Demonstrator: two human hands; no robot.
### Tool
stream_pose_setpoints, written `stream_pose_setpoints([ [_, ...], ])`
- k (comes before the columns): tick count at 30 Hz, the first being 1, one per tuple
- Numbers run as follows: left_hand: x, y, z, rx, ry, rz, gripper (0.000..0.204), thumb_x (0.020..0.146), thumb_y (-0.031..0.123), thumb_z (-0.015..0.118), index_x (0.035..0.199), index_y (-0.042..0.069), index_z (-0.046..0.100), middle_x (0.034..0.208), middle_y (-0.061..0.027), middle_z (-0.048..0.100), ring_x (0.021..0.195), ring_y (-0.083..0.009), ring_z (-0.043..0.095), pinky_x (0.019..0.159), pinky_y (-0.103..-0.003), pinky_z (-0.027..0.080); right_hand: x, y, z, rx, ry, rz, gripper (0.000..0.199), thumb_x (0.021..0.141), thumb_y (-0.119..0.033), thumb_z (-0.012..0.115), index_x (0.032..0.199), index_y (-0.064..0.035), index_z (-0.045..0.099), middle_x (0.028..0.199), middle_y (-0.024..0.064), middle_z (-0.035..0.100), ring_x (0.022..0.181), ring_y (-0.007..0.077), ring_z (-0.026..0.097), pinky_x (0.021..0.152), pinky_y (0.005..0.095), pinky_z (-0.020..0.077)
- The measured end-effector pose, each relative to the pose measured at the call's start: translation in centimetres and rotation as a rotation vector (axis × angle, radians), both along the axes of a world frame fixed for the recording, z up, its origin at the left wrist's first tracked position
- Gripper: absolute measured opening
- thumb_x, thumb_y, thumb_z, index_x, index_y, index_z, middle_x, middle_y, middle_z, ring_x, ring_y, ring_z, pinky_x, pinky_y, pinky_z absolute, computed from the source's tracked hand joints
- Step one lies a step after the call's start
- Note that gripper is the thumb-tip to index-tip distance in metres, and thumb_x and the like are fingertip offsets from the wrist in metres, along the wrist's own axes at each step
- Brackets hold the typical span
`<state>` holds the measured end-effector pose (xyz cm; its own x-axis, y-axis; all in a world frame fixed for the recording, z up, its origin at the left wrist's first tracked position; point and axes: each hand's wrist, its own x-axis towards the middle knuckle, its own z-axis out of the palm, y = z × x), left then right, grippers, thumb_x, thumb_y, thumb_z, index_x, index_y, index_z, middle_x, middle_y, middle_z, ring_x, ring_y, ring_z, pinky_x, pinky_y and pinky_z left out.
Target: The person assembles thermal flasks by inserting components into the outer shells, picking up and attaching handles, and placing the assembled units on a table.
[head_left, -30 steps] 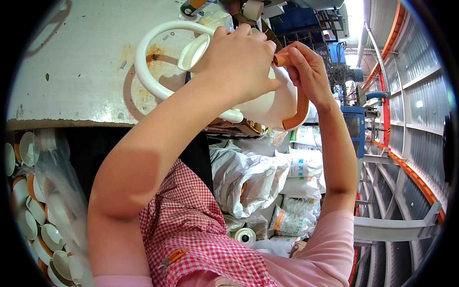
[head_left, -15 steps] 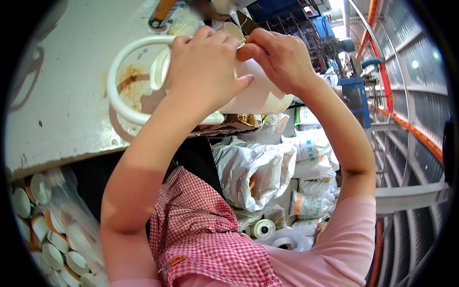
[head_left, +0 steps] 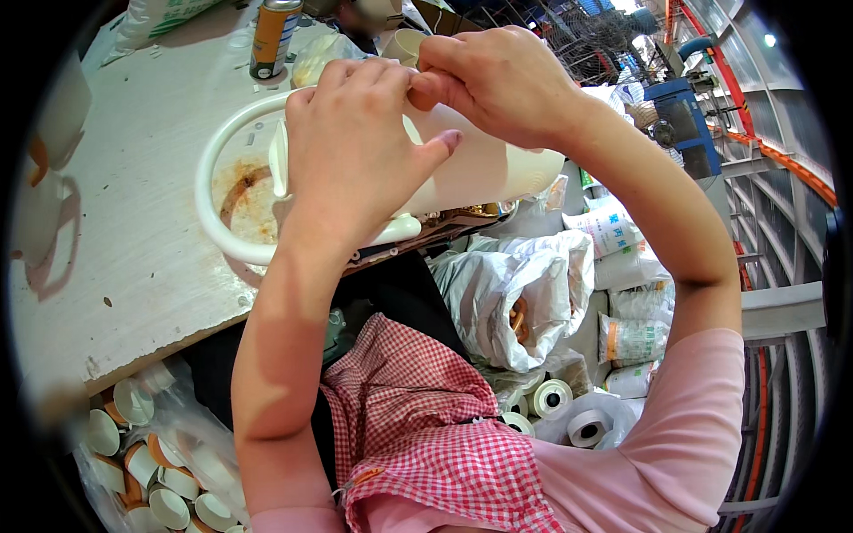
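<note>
A cream-white plastic vessel (head_left: 484, 173) lies on its side at the table's edge. A thick white loop (head_left: 206, 186), like a large handle, curves out to its left on the tabletop; where the two meet is hidden. My left hand (head_left: 355, 142) lies over the vessel's left part and holds it, thumb stretched to the right. Close beside it, my right hand (head_left: 498, 80) is closed in a pinch at the vessel's upper edge. Whatever its fingertips grip is hidden. Under my left hand shows a pale flat piece (head_left: 279, 160).
An orange spray can (head_left: 275, 40) stands on the worn white table (head_left: 133, 275). White containers (head_left: 58, 124) are at far left. Cup-like parts with brown bands (head_left: 169, 506) fill a clear bag below. An open white sack (head_left: 533, 275), rolls (head_left: 553, 395) and filled bags (head_left: 635, 338) lie right.
The view has shifted, showing more of the table and spray can. My right hand has moved slightly along the vessel's upper edge, still pinching; my left hand keeps its hold.
</note>
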<state>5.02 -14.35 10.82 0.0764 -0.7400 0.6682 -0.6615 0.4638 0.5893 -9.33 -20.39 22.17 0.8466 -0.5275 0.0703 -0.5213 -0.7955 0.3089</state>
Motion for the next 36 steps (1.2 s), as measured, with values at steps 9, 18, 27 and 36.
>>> stream_pose_setpoints([
  [9,-0.8,2.2,2.5,0.083,-0.022,-0.030,0.042,0.064,0.032,0.086,0.094,0.011,0.066,0.108,-0.0077,0.066,0.109,-0.0278,0.059,0.091,-0.044,0.045,-0.7,1.6,0.9,0.048,0.038,-0.080,0.034,0.096,-0.041,0.053,0.081,-0.0106,0.061,0.067,0.0118,0.065,0.063,0.0330,0.066,0.056,0.0471,0.0502],
  [18,-0.7,2.1,3.7,-0.035,-0.233,0.023,0.059,0.067,0.035,0.086,0.114,0.006,0.065,0.114,-0.0085,0.064,0.115,-0.0283,0.056,0.095,-0.044,0.043,-12.6,4.2,-6.6,-0.228,-1.549,-0.316,0.040,0.092,-0.025,0.068,0.120,-0.0002,0.055,0.116,0.0137,0.054,0.108,0.0255,0.054,0.097,0.0376,0.0435],
  [27,-6.9,-1.7,4.7,0.207,0.161,-0.020,0.034,0.080,0.031,0.081,0.095,0.003,0.067,0.079,-0.0149,0.069,0.070,-0.0303,0.067,0.065,-0.040,0.052,-18.2,4.2,-13.2,0.714,-1.852,-0.564,0.032,0.097,-0.022,0.062,0.117,0.0024,0.064,0.099,0.0065,0.069,0.087,0.0129,0.064,0.076,0.0286,0.0515],
  [36,-1.6,-2.6,9.9,0.382,0.233,0.013,0.031,0.087,0.034,0.078,0.099,0.006,0.072,0.066,0.0078,0.050,0.055,-0.0024,0.043,0.049,-0.021,0.032,-24.1,6.4,-14.5,0.403,-1.892,-0.566,0.020,0.094,-0.018,0.067,0.091,0.0011,0.067,0.077,-0.0011,0.063,0.070,0.0069,0.055,0.067,0.0239,0.0462],
])
